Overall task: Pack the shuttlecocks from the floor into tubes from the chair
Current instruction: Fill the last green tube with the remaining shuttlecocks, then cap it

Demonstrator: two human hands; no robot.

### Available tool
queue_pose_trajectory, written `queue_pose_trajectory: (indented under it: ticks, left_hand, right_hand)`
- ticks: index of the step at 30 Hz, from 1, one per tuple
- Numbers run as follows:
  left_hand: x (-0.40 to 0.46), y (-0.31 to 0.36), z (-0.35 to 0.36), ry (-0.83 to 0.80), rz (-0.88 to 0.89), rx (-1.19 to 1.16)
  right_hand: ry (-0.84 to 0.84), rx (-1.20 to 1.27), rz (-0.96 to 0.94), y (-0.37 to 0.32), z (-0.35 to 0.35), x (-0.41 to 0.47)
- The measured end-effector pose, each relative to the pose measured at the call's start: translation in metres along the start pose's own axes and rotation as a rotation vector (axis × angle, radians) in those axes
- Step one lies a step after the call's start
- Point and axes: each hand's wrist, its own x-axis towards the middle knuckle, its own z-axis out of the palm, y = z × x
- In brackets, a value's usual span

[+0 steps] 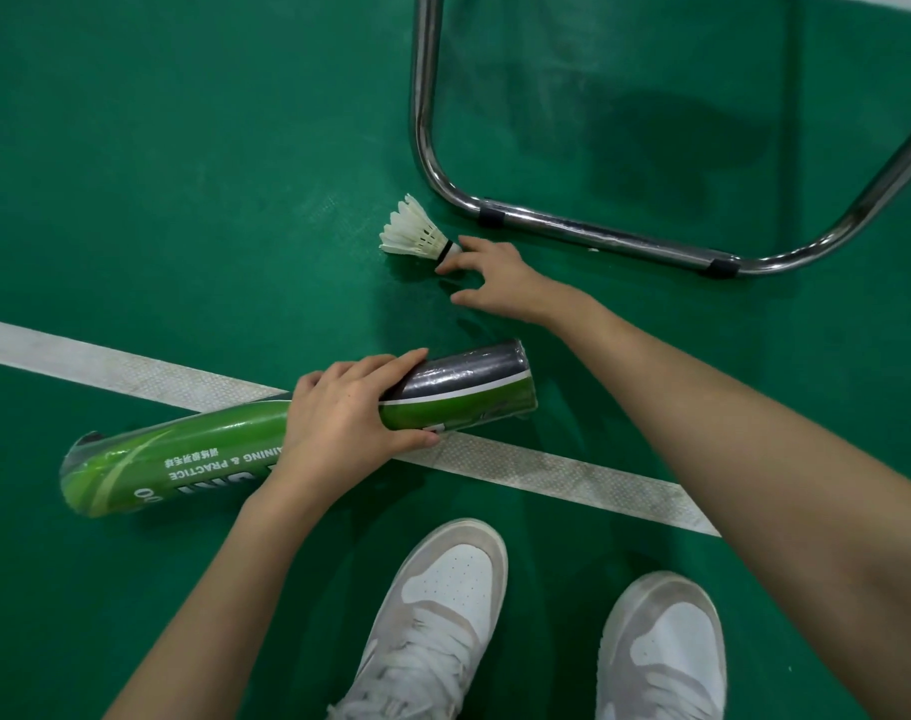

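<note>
The left hand (339,415) grips the tube (297,433). The right hand (495,278), fingers spread, touches one shuttlecock (417,232) lying unpacked on the floor (183,174).

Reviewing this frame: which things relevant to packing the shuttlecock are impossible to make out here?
- Head view: inside of the tube; its open end faces away, so any contents are hidden.
- Tube lettering: partly covered by the left hand.
- Shuttlecock cork: covered by the right hand fingertips, so a firm pinch is unconfirmed.
- Chair: only the floor frame shows; the seat and any other tubes are cut off by the top edge.
</note>
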Motion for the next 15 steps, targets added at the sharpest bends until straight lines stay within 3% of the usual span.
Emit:
queue_pose_trajectory:
  ticks: [8,15]
  left_hand:
    - [-0.003,0.002,0.002,0.005,0.01,0.0]
    - [-0.008,0.005,0.006,-0.013,0.014,0.003]
  right_hand:
    - [0.018,-0.029,-0.032,0.0,0.001,-0.01]
    - [0.162,0.052,0.055,0.033,0.005,-0.084]
